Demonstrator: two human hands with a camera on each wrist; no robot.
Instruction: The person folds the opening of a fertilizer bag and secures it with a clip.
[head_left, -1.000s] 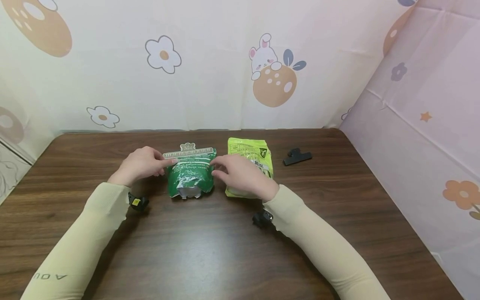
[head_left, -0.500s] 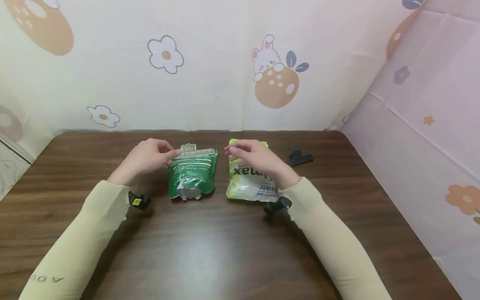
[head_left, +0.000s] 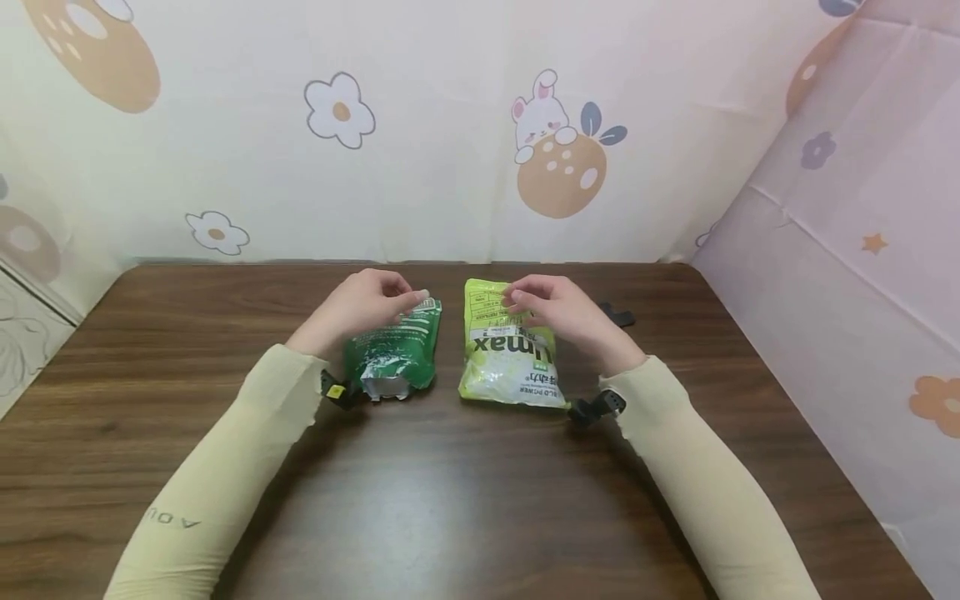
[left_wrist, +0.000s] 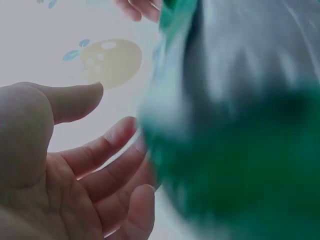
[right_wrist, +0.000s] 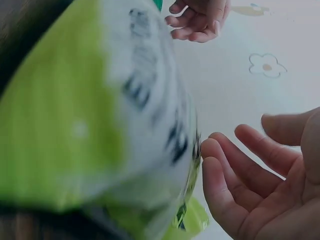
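A green foil bag (head_left: pixel 401 354) lies on the table, its silvery bottom facing me. My left hand (head_left: pixel 352 310) hovers over its top left part and hides most of the clip along its top edge. In the left wrist view the thumb stands apart from the loosely bent fingers (left_wrist: pixel 107 150), with nothing pinched. To the right lies a yellow-green bag (head_left: pixel 506 367) with dark lettering. My right hand (head_left: pixel 570 317) is over that bag's upper right side. The right wrist view shows its relaxed fingers (right_wrist: pixel 260 160) close to the bag; whether they touch it I cannot tell.
A black clip (head_left: pixel 621 315) lies beyond the right hand, partly hidden by it. The dark wooden table (head_left: pixel 420 500) ends at a patterned cloth (head_left: pixel 427 167) behind, with another cloth side (head_left: pixel 840 250) on the right.
My left hand has shifted right across the green bag's top, covering the clip. My right hand has left the green bag's side and moved right, to above the yellow-green bag.
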